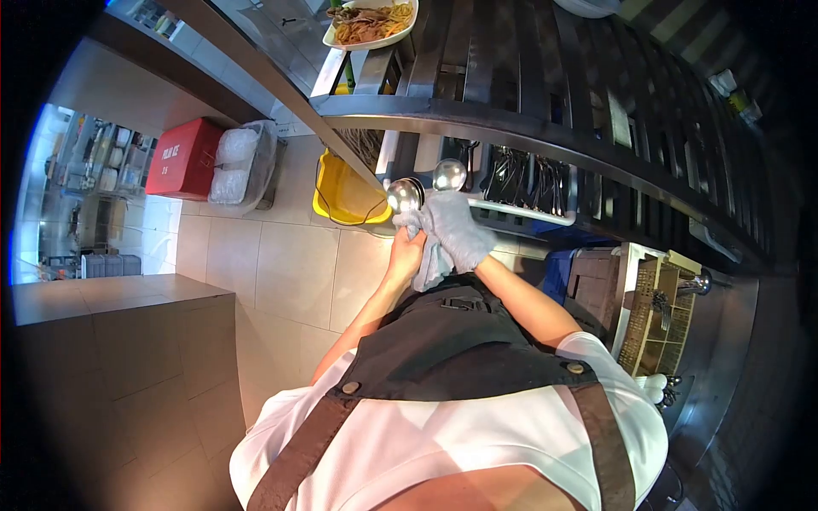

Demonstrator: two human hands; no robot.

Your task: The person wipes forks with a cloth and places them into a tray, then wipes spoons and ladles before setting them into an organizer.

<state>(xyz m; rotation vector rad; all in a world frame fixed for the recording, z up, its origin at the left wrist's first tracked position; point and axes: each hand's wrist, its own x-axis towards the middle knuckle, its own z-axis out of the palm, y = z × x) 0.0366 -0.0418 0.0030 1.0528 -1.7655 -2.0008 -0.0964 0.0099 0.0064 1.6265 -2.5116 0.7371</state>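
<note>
Two groups of shiny metal spoon bowls show above my hands: a stacked bunch of spoons (405, 195) at the left and a single spoon (450, 175) to its right. My left hand (408, 249) is closed below the stacked spoons, whose handles are hidden in its fist and in the cloth. A grey cloth (436, 262) hangs between both hands. My right hand (462, 232) is wrapped in this cloth, its fingers covered, close against the left hand and just below the single spoon. Beyond them lies a white-rimmed cutlery tray (520, 210) with dark compartments full of metal cutlery.
A slatted metal rack (528, 132) runs overhead, holding a plate of food (371, 38). Below left is a yellow tub (345, 204). A red box (182, 157) and plastic-wrapped packs (236, 166) stand farther left. At right is a cutlery basket (654, 317); a tiled block (128, 358) stands lower left.
</note>
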